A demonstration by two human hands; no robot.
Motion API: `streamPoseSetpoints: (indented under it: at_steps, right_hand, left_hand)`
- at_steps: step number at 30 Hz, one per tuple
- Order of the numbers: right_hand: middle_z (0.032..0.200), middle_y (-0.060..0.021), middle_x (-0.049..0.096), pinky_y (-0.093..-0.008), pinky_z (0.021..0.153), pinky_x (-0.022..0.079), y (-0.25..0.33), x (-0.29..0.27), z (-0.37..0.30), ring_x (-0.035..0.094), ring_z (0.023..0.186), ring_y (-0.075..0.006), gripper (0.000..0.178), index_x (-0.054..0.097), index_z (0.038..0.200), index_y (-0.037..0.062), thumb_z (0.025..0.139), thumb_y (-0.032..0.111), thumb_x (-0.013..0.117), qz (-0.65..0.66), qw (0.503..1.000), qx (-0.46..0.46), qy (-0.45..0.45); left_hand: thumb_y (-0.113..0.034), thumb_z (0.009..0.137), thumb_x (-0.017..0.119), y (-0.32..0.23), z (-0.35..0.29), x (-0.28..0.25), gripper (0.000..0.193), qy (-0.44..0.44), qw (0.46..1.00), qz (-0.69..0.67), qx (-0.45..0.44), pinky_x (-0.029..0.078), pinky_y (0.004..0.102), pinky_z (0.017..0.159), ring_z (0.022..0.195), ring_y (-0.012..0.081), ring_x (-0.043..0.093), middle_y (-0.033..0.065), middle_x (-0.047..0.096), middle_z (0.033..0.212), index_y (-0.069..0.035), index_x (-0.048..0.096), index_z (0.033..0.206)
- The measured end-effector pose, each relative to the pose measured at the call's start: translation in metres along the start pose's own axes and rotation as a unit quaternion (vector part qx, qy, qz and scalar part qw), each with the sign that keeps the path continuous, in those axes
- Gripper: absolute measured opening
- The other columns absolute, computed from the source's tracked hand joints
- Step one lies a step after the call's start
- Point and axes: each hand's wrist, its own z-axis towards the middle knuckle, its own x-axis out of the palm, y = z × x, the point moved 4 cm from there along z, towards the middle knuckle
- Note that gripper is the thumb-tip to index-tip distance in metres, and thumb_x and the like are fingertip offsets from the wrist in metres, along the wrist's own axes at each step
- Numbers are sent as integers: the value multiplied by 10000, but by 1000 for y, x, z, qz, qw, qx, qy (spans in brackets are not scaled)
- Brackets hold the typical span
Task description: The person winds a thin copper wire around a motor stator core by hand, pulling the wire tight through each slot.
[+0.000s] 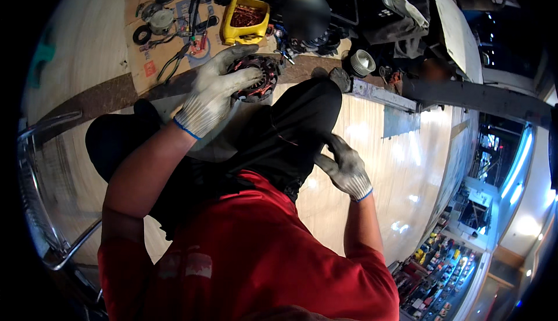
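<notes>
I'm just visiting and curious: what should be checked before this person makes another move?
1. Both hands gloved: ok, pale knitted gloves with blue cuff edges.
2. Round part with copper-coloured windings held: ok, the left hand grips it.
3. Right hand free: ok, nothing shows in it beside the dark trouser leg.
4. Right hand clear of that leg: cannot tell; contact is unclear.
5. Pliers put down: ok, they lie on the cardboard.
6. Yellow container empty: not ok, copper-coloured scraps inside.

Left hand (pixel 218 85) forward, gripping; right hand (pixel 346 168) unclenched.
</notes>
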Motion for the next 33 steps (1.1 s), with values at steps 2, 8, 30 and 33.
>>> streamPoseSetpoints:
  at_steps: [2, 8, 30, 33]
  right_hand:
    - [1263, -201, 595, -420, 967, 489, 36, 3, 24, 596, 1135, -378, 594, 515, 1354, 79, 891, 424, 653, 65, 998, 2, -13]
    - [1035, -183, 701, -394, 893, 500, 73, 49, 100, 659, 1017, -316, 474, 615, 1198, 9, 930, 396, 570, 207, 975, 44, 69]
    - [1025, -96, 714, -447, 801, 530, -324, -17, -344, 664, 975, -324, 241, 714, 1036, 240, 943, 353, 523, -263, 887, 373, 70]
    - [1101, -101, 694, -460, 864, 525, -326, -29, -411, 648, 1029, -347, 269, 702, 1091, 240, 953, 385, 522, -270, 827, 482, 103]
  left_hand:
    - [-13, 903, 588, 0, -1, 1, 436, 11, 999, 40, 3, 558, 317, 910, 1035, 204, 643, 167, 615, 1144, 67, 463, 1312]
    - [5, 882, 585, 1, 0, 11, 480, 34, 997, 75, -15, 546, 328, 922, 1054, 208, 633, 175, 601, 1177, 72, 453, 1338]
    - [-100, 993, 510, 37, 28, -63, 328, -75, 997, -7, -36, 552, 391, 969, 1150, 265, 623, 207, 586, 1287, 37, 520, 1291]
    - [-93, 995, 499, 41, 29, -68, 326, -43, 998, -3, -37, 542, 409, 990, 1161, 263, 620, 216, 575, 1303, 31, 516, 1296]
